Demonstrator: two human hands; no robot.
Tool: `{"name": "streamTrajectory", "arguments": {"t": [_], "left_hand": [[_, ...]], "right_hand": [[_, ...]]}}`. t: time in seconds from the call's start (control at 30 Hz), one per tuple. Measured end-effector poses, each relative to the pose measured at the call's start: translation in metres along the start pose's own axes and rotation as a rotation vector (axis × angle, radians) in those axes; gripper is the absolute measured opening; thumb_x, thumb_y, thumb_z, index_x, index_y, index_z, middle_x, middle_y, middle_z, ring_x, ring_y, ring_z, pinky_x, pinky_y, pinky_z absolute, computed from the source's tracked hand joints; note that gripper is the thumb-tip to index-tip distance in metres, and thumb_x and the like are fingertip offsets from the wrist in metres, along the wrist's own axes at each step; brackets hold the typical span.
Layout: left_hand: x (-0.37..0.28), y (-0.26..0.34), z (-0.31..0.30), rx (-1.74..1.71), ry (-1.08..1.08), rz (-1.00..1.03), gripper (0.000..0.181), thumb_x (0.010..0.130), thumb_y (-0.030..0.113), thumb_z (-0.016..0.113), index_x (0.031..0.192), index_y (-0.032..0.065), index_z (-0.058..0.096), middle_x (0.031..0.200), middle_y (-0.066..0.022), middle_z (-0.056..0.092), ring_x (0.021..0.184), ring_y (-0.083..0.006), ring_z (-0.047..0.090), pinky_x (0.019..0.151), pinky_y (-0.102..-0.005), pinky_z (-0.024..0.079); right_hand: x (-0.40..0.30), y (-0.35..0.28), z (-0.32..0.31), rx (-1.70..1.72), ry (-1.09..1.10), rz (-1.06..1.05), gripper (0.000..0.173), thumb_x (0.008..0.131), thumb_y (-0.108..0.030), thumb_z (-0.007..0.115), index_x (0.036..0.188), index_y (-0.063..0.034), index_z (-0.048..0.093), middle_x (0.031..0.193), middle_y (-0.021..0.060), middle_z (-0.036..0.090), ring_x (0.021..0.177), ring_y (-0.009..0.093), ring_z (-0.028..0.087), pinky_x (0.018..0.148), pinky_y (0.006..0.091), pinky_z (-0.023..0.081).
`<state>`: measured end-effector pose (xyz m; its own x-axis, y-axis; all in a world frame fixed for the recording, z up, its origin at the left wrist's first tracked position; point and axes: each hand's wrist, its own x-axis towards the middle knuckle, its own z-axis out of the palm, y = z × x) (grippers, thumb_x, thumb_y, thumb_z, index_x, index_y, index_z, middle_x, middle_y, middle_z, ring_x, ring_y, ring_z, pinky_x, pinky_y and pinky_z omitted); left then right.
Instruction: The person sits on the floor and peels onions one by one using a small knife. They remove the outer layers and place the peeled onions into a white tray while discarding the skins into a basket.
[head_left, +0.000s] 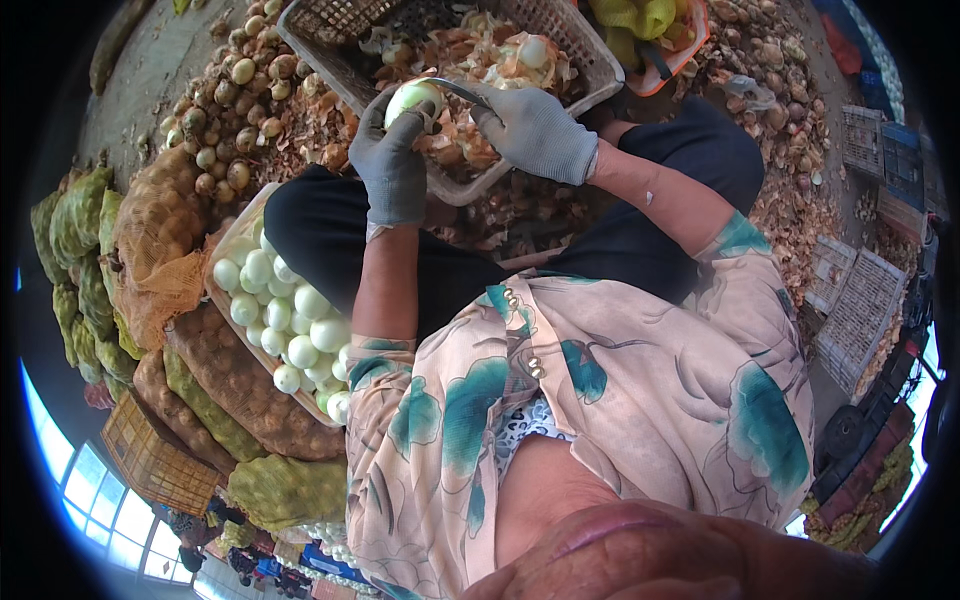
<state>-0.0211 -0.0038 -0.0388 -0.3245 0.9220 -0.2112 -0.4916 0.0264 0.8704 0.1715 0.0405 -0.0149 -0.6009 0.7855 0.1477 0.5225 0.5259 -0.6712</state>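
My left hand (394, 154), in a grey knit glove, holds a mostly peeled white onion (414, 103) above a plastic crate (480, 182) between my knees. My gloved right hand (534, 133) grips a knife; its curved metal blade (459, 91) reaches across to the top of the onion. The handle is hidden in my fingers. Brown and pale onion skins (457, 139) fill much of the crate, and a pale onion (532, 52) sits on them. Beside my left thigh, a second crate (232, 319) holds several peeled white onions (302, 350).
Unpeeled onions (225, 94) lie heaped on the floor at upper left, more (772, 82) at upper right among loose skins. Full mesh sacks (161, 217) lie at left, near a yellow crate (157, 457). An orange-rimmed container (701, 37) stands past the skin crate; grey crates (859, 322) are at right.
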Motion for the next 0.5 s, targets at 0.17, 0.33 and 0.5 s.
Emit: {"name": "streamTrajectory", "arguments": {"t": [0.17,0.33,0.5], "left_hand": [[-0.002,0.004,0.004,0.127,-0.013,0.035,0.047,0.079,0.002,0.072,0.123,-0.0094,0.061,0.109,-0.0158,0.069,0.093,-0.0216,0.071,0.084,-0.0317,0.058],[-0.007,0.010,0.011,0.145,-0.017,-0.010,0.047,0.078,0.003,0.073,0.122,-0.0094,0.062,0.108,-0.0156,0.069,0.092,-0.0208,0.070,0.084,-0.0317,0.058],[-0.012,0.004,0.021,0.341,-0.084,-0.009,0.048,0.078,0.005,0.073,0.123,-0.0100,0.062,0.108,-0.0148,0.070,0.093,-0.0198,0.070,0.084,-0.0313,0.058]], "right_hand": [[-0.001,0.004,-0.003,0.070,-0.014,0.079,0.032,0.098,-0.019,0.056,0.126,-0.0027,0.062,0.073,0.0211,0.063,0.068,0.036,0.065,0.062,0.0425,0.050],[0.002,0.008,-0.012,0.158,-0.086,0.157,0.031,0.099,-0.021,0.056,0.121,-0.0010,0.063,0.072,0.0186,0.063,0.067,0.031,0.066,0.062,0.0398,0.051],[0.007,0.027,-0.008,0.255,-0.138,0.304,0.031,0.100,-0.026,0.056,0.113,0.0005,0.066,0.070,0.0150,0.064,0.062,0.023,0.065,0.059,0.0365,0.050]]}}
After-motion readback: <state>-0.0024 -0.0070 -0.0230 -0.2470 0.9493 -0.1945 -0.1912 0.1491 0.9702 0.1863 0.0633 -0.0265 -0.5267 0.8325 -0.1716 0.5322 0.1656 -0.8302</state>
